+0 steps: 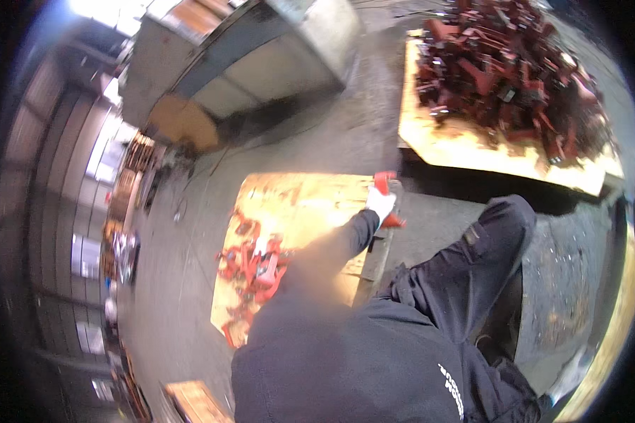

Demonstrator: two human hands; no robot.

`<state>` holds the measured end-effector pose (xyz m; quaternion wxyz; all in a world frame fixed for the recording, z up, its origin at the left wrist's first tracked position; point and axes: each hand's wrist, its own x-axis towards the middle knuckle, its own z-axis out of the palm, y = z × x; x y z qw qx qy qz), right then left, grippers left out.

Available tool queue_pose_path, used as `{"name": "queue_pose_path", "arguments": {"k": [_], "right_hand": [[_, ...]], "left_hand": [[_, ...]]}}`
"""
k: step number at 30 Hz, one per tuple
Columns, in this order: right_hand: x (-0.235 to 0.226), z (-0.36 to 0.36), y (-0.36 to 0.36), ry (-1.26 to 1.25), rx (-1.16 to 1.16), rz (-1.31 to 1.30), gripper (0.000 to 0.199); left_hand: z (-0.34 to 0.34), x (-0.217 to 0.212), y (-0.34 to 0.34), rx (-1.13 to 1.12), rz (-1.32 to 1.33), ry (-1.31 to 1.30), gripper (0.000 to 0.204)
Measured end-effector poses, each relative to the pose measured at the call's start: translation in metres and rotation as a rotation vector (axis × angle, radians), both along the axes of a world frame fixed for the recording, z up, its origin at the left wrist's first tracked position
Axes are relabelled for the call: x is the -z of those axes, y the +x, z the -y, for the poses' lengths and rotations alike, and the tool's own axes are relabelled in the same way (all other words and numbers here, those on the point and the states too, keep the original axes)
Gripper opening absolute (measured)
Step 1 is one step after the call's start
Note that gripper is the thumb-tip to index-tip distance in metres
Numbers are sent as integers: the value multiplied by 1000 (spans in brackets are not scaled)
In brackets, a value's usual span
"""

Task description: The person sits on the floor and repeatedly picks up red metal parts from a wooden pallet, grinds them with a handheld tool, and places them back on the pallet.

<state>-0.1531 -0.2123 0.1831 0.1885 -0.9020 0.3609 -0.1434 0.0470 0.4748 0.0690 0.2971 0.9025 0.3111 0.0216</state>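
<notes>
My left hand point(381, 202), in a white glove, is closed round a red metal part point(384, 181) at the right edge of a light wooden board point(303, 197). The part shows above and below the glove; its exact kind is unclear. Several similar red parts point(261, 268) lie in a loose cluster on the left side of the board, partly hidden by my dark sleeve. At the lower right, my right hand point(573, 372), pale-gloved and blurred, is beside a long wooden edge point(614, 338). Its fingers cannot be made out.
A large heap of dark red parts point(508, 77) covers another wooden board point(458, 144) at the far right. A big grey cabinet-like machine point(254, 70) stands at the far left. My bent leg point(466, 261) lies between the boards. Stacked pallets point(123, 194) line the left wall.
</notes>
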Motion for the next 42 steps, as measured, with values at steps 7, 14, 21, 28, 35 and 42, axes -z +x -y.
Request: {"name": "queue_pose_path", "arguments": {"k": [7,14,21,28,35,42], "right_hand": [[56,54,10,98,-27,-136,64],[43,34,19,14,-30,-244,66],[66,81,-22,-107,33,-241,71],[8,-39,28,97,-84,-26,29],[4,-40,19,14,-12,-63,28],[15,-40,29,17,45,-122,28]], "left_hand": [[-171,39,-268,74,-462,441,40],[-245,-147,-350,-431,-573,269,40],[-318,-121,-255,-770,-569,565,72],[-144,-13,-64,92,-190,397,50],[117,-23,131,851,52,268,44],[235,39,250,936,57,213,52]]}}
